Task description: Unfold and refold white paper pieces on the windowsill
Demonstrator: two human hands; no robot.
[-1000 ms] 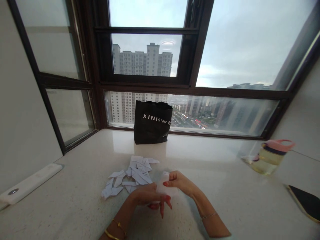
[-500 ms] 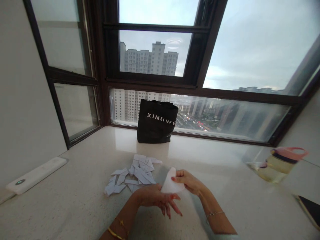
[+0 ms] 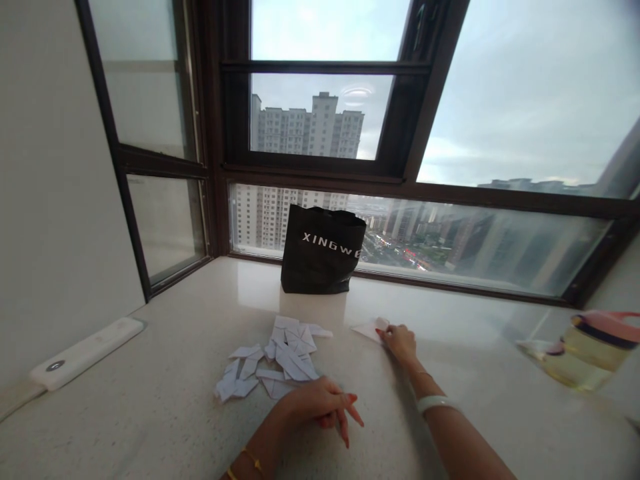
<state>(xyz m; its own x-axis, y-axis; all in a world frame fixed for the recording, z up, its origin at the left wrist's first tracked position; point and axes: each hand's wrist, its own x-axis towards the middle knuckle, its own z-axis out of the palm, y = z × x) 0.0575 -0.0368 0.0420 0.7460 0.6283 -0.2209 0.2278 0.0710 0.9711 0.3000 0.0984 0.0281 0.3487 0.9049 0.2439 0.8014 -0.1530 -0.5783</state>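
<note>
My right hand (image 3: 400,343) reaches out over the white counter, thumb and fingers closed on a folded piece of white paper (image 3: 368,330). That paper lies at or just above the surface; which of the two I cannot tell. My left hand (image 3: 327,405) hovers nearer to me, fingers loosely apart and holding nothing. Just beyond and left of it is a loose pile of folded white paper pieces (image 3: 295,357), flat and angular, some overlapping.
A black bag (image 3: 323,253) with white lettering stands against the window at the back. On the left lies a white power strip (image 3: 87,353) with a cord. A yellowish drink bottle (image 3: 580,357) with a pink lid is at the right. The pale counter (image 3: 165,413) runs beneath everything.
My right hand has carried the paper away from my left hand, forward and to the right, down toward the counter. My left hand has let go of the paper. The view has shifted slightly.
</note>
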